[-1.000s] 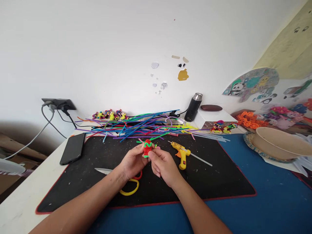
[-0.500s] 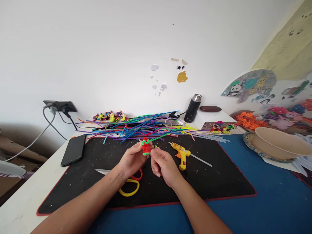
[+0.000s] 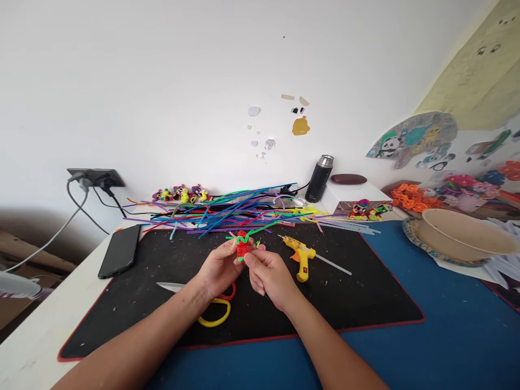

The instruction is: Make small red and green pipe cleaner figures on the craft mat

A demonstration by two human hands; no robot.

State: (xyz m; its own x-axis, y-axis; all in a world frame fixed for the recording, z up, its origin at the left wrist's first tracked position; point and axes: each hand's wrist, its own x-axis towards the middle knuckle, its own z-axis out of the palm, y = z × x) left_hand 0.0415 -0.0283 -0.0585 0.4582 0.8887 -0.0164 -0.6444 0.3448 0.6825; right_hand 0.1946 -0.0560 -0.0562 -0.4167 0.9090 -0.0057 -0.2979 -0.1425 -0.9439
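A small red pipe-cleaner figure [image 3: 243, 248] with green wavy trim is held upright above the black mat. My left hand [image 3: 220, 269] grips it from the left, fingers wrapped behind it. The thumb and fingertips of my right hand [image 3: 268, 275] pinch its lower right side. Under my left wrist lie scissors [image 3: 215, 323] with red and yellow handles, partly hidden by the arm. To the right of my right hand rests a yellow glue gun [image 3: 303, 261] with a clear glue stick in its back. A small pink and green piece [image 3: 261, 246] shows just behind my fingers.
Many coloured pipe cleaners [image 3: 227, 211] lie along the back, with small finished figures [image 3: 182, 193] behind them. A black phone [image 3: 119, 252] sits at the left. A black flask [image 3: 319, 179] stands by a white box. A beige bowl [image 3: 463, 233] is at the right.
The camera view has shifted slightly. The figure has turned a little in my hands, and my right fingertips have moved across its lower front.
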